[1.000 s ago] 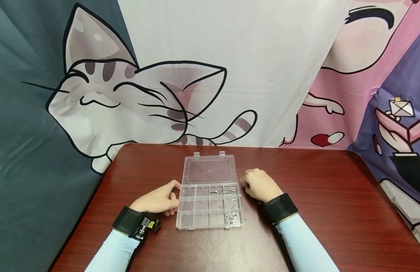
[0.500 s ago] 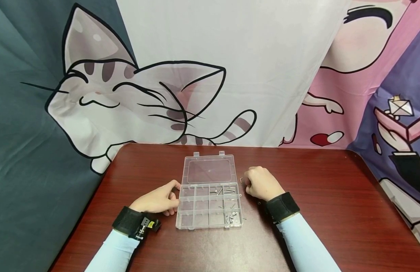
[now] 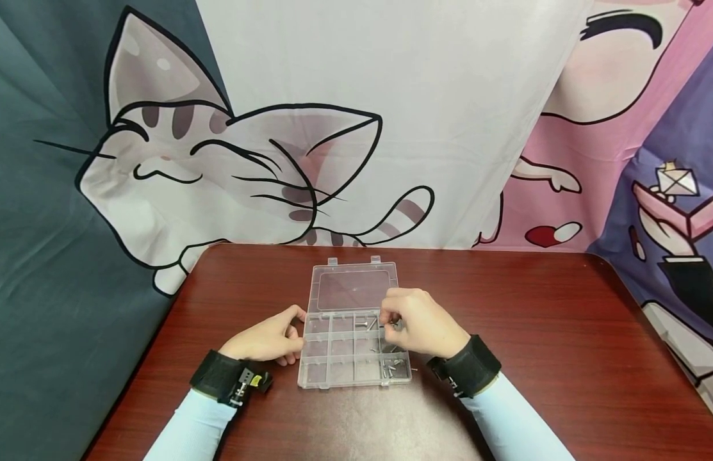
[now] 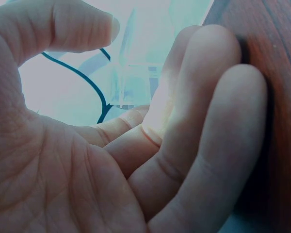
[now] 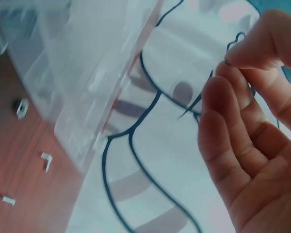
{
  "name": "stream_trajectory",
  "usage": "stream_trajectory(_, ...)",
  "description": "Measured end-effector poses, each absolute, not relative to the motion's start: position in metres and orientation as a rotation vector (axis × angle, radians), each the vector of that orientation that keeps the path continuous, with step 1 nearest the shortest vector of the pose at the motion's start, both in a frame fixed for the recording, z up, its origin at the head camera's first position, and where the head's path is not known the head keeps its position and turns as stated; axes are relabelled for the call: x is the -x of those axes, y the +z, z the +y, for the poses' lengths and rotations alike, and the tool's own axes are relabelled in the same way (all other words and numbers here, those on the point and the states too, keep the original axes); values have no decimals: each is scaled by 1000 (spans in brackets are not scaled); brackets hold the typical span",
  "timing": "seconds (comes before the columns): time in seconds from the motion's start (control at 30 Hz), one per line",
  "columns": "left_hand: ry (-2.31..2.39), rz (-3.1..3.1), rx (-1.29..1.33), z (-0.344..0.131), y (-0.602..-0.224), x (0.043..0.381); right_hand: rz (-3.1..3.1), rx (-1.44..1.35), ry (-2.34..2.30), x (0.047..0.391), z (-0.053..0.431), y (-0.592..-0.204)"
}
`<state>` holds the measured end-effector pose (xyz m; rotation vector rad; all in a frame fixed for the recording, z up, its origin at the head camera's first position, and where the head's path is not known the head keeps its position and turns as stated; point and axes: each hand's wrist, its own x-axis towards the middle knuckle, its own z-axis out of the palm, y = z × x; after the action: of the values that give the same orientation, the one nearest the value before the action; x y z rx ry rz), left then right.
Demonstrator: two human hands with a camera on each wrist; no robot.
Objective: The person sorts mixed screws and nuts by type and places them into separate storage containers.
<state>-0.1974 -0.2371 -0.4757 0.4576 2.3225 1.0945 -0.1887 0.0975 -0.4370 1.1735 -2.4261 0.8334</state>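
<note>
A clear plastic compartment box (image 3: 340, 369) lies on the table with its lid (image 3: 353, 288) laid back. Small screws (image 3: 393, 369) sit in its near right compartment, and longer screws (image 3: 371, 324) in a far one. My left hand (image 3: 262, 336) rests against the left side, index finger and thumb at the edge, the other fingers loosely bent. Over the right-hand compartments, my right hand (image 3: 428, 323) brings thumb and index fingertips together. In the right wrist view a tiny dark piece (image 5: 226, 61) shows at that pinch, mostly hidden.
On the wooden table (image 3: 564, 333), right of the box, the right wrist view shows a nut-like piece (image 5: 22, 108), a small bent-looking piece (image 5: 47, 161) and a short screw-like piece (image 5: 8, 200). A cartoon-print curtain (image 3: 448, 96) hangs behind the table.
My right hand has moved left from the table beside the box to above its right compartments. The small piece near its fingertips no longer shows on the table there. My left hand stays put.
</note>
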Motion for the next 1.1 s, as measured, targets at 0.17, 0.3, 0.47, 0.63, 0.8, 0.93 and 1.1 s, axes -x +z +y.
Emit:
stream_trajectory(0.17, 1093, 2323, -458, -237, -476, 197, -2383, -1218, 826, 179, 85, -434)
stream_trajectory(0.3, 1094, 2324, -458, -237, -476, 198, -2368, -1238, 828, 175, 81, -432)
stream_trajectory(0.47, 1096, 2323, -454, -237, -475, 198, -2380, -1232, 809, 173, 79, -432)
stream_trajectory(0.63, 1093, 2319, -452, -238, -476, 197, -2436, -1259, 718, 173, 80, -433)
stream_trajectory(0.8, 1090, 2328, -449, -238, -475, 197, -2608, -1274, 501, 170, 84, -433)
stream_trajectory(0.93, 1092, 2327, -448, -238, -475, 197, -2685, -1234, 449, 171, 90, -434)
stream_trajectory(1.1, 1094, 2323, -449, -237, -476, 197, -2712, -1180, 436, 176, 101, -435)
